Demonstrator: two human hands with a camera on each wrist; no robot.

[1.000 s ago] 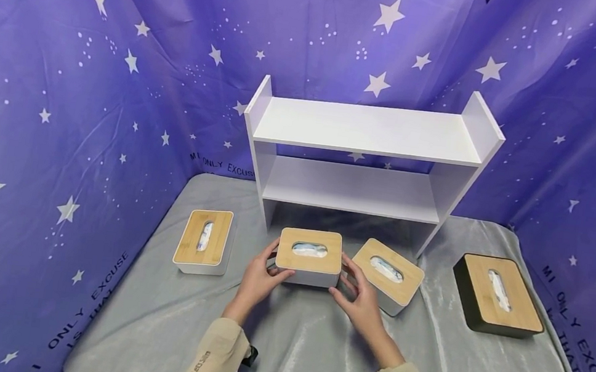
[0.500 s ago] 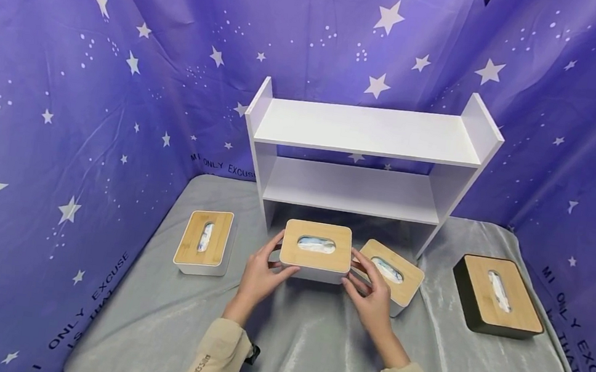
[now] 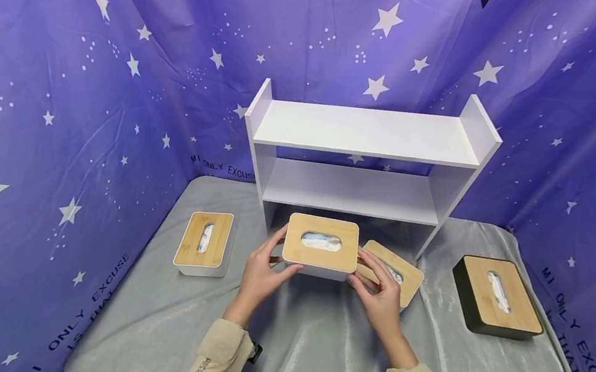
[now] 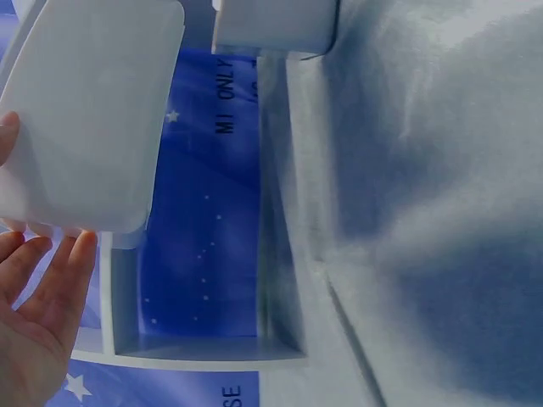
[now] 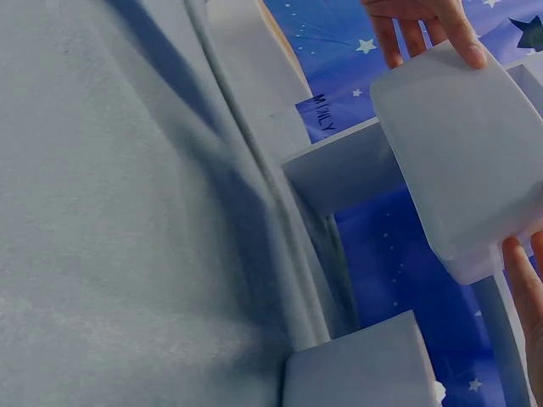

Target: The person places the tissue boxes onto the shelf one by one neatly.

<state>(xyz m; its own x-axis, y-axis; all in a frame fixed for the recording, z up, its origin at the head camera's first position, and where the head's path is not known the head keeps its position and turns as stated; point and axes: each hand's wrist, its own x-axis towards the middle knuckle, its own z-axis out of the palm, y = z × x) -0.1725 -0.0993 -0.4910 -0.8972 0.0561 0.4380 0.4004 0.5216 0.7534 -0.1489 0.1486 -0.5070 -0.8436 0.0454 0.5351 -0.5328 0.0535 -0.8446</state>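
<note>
A white tissue box with a bamboo lid [image 3: 320, 246] is lifted off the grey cloth, just in front of the white shelf unit's [image 3: 366, 129] bottom opening. My left hand [image 3: 268, 263] grips its left end and my right hand [image 3: 378, 283] grips its right end. The left wrist view shows the box's pale underside [image 4: 85, 119] above my left fingers [image 4: 51, 280]. Seen from the right wrist, the same underside [image 5: 467, 144] sits between both hands' fingertips [image 5: 522, 288].
On the grey cloth [image 3: 311, 349] lie a second white box [image 3: 204, 241] at left, a third [image 3: 404, 273] partly behind my right hand, and a black box [image 3: 497, 294] at right. Both shelf boards are bare. Purple starry curtains close in three sides.
Both hands have lifted the box off the cloth and carried it up and slightly forward toward the shelf. The other boxes have not moved.
</note>
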